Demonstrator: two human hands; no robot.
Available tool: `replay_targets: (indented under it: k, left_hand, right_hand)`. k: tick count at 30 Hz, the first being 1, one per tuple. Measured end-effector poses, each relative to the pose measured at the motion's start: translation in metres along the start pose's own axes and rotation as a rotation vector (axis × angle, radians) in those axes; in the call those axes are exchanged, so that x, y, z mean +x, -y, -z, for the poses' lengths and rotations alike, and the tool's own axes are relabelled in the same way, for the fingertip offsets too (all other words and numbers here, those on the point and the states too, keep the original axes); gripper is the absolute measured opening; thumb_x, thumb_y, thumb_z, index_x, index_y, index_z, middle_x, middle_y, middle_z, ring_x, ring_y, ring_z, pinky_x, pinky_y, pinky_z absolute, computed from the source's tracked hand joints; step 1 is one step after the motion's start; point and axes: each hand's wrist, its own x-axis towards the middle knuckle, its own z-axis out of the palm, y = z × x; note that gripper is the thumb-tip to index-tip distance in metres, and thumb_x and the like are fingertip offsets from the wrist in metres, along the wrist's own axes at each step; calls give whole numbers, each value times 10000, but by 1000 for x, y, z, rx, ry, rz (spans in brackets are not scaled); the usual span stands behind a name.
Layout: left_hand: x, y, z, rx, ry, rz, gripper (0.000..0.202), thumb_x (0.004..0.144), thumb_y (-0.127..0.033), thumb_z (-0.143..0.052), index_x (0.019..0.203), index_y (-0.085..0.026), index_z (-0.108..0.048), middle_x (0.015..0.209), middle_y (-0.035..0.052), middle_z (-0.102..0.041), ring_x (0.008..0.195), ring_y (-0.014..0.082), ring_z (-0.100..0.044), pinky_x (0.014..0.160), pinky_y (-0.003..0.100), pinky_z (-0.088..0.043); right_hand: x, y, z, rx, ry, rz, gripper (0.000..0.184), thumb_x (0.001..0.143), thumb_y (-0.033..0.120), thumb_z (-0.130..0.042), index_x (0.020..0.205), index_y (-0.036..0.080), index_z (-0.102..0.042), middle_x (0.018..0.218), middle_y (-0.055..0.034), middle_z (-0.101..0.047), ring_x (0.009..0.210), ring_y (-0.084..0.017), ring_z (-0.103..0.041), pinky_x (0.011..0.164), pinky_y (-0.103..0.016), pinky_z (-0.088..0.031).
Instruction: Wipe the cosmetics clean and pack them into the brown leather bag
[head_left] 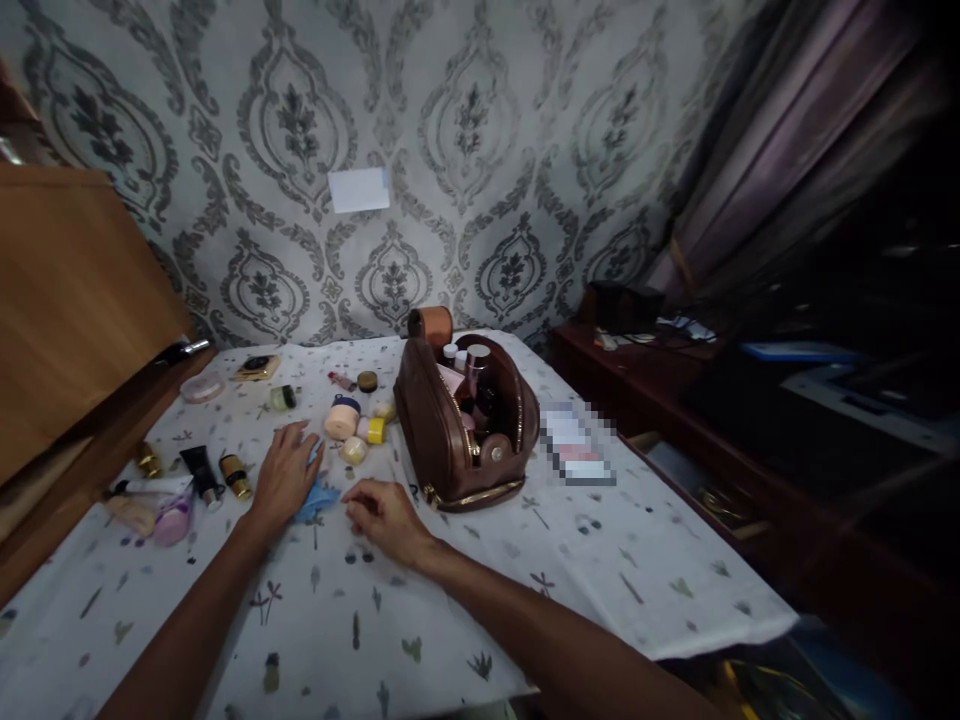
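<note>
My left hand (289,470) rests on a crumpled blue cloth (319,502), its fingers closed over it; blue shows on both sides of them. To the right, my right hand (394,520) hovers low with fingers curled toward the thumb. What it holds, if anything, is hidden. Just beyond it stands a brown leather makeup bag (435,430), unzipped, with several bottles (478,365) upright inside. Ahead of my hands sit a peach jar with a dark blue lid (343,418), a small yellow-capped container (373,430) and a pale yellow piece (353,450).
Left on the patterned tablecloth (360,640) lie a black tube (199,472), a gold-and-black bottle (235,475) and a purple tube (174,515). A compact (257,367) and small jars (367,381) sit farther back. A wooden panel (82,320) borders the left; a dark desk (600,375) stands right.
</note>
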Motion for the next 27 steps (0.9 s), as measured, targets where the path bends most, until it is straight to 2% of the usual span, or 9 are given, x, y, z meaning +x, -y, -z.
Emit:
replay_targets:
  k: [2,7,13,15,17,19,21,24,27]
  left_hand:
    - [0,1,-3,-23,26,-11,361,971,-345,-345,977,-165,-658,1164,172,-637,1150,314,-547,1004,473,-451]
    - [-1,0,0,-12,120,63,374,967,-375,-332,924,-178,-646,911,130,-671,925,299,-623,844,434,-508]
    - [-7,-6,3,-57,138,124,372,975,-391,-324,985,-194,-640,1025,131,-695,955,287,-657,770,370,-515]
    - [-7,-7,4,-128,145,129,365,967,-411,-337,956,-200,-634,991,119,-711,932,274,-664,784,356,-505]
    - [-6,-8,6,-242,149,149,360,954,-442,-356,904,-204,-622,910,102,-715,880,261,-664,783,340,-491]
    - [-5,-11,9,-351,150,179,357,940,-465,-375,852,-208,-606,802,73,-698,788,240,-653,741,316,-474]
    - [-4,-16,12,-417,160,199,357,933,-476,-384,814,-211,-591,690,33,-653,674,208,-624,678,287,-451]
    - [-5,-25,15,-471,186,191,347,927,-478,-395,806,-215,-586,611,-10,-603,576,170,-581,622,254,-425]
    - [-5,-30,18,-503,164,210,334,923,-478,-405,810,-217,-581,634,-9,-610,604,170,-586,643,253,-425]
  right_hand:
    - [-1,0,1,-13,-12,6,156,809,95,-544,856,157,-679,619,47,-560,554,-98,-583,546,-181,-424]
    - [0,-4,1,-11,-12,15,161,820,108,-545,882,162,-683,643,37,-586,566,-104,-587,532,-182,-422]
    - [0,-4,1,-50,-53,35,184,842,113,-526,933,157,-680,620,34,-577,576,-107,-567,533,-188,-409]
    - [0,-2,3,-77,-85,60,211,842,116,-526,993,145,-671,693,18,-606,587,-104,-561,560,-199,-428]
    - [0,-2,5,-128,-147,110,267,817,111,-553,1063,141,-652,853,-19,-634,639,-105,-568,607,-217,-456]
    - [2,-3,7,-175,-208,155,350,784,102,-589,1127,162,-631,1019,-51,-615,693,-108,-572,656,-239,-479]
    - [3,-6,9,-196,-240,173,389,759,110,-632,1139,188,-628,1070,-55,-597,705,-111,-566,677,-254,-491]
    - [3,-7,9,-161,-180,154,261,780,147,-646,1037,191,-656,873,-16,-623,652,-121,-561,640,-247,-482]
    - [2,-5,9,-71,-102,79,150,841,203,-600,979,188,-657,626,36,-579,544,-123,-547,559,-227,-444]
